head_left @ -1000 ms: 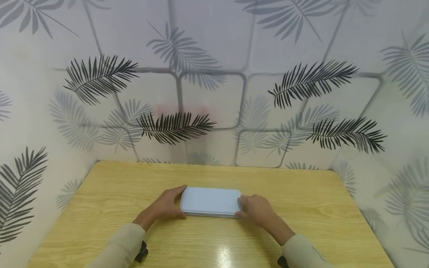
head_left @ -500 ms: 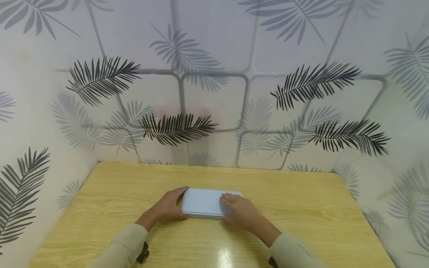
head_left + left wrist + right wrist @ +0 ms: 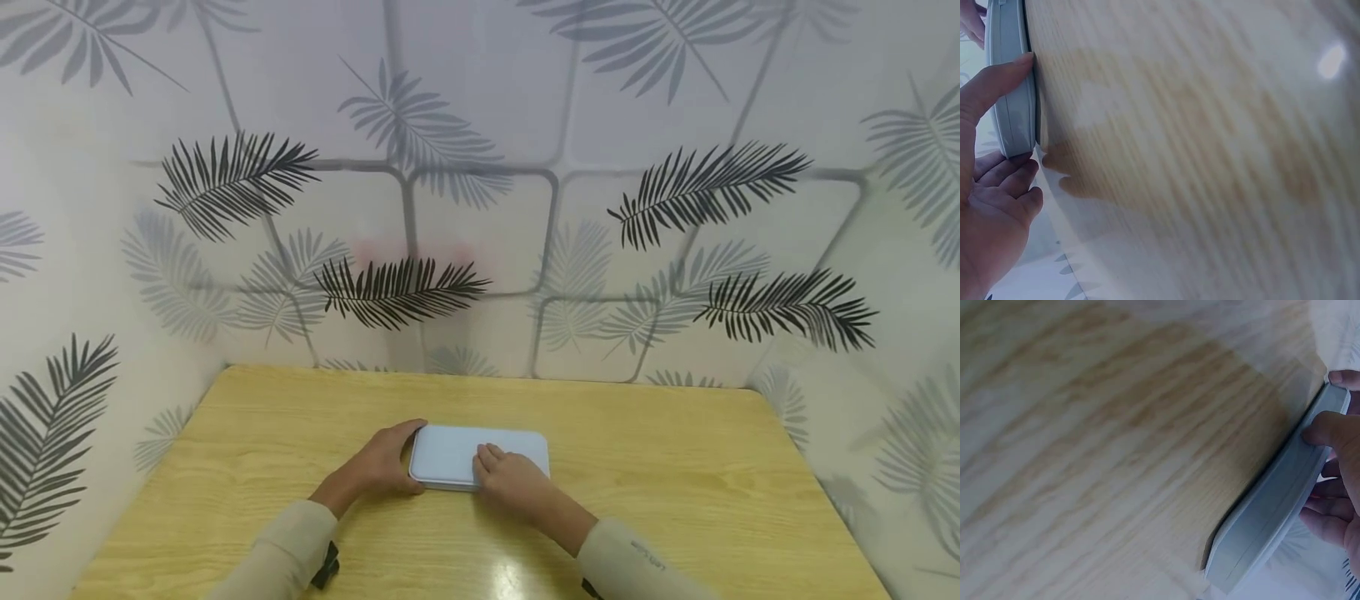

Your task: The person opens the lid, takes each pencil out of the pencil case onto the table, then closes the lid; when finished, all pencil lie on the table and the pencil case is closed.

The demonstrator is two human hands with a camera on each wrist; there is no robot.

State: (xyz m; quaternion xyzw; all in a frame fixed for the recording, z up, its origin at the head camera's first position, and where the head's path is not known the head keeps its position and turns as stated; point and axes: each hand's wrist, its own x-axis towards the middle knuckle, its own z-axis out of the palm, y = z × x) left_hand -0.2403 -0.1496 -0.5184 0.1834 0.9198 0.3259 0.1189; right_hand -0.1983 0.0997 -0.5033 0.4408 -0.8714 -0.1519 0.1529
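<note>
A flat, pale blue rectangular case (image 3: 450,450) with rounded corners lies lengthwise on the wooden table. My left hand (image 3: 381,461) grips its left end, fingers round the far corner and thumb at the near one. In the left wrist view, that thumb lies on the side wall of the case (image 3: 1015,119), where a seam runs along. Over the middle of the lid rest the fingers of my right hand (image 3: 513,483). The right wrist view shows its thumb against the near side of the case (image 3: 1266,512), with the fingers bent over the top.
The wooden table (image 3: 660,467) reaches back to a wall (image 3: 480,225) printed with grey and black leaves. A light reflection shows on the near part of the tabletop. Both forearms wear beige sleeves (image 3: 630,558) with dark straps at the wrists.
My right hand has left the right end of the case and moved left along it to the middle. The left hand keeps its grip on the left end.
</note>
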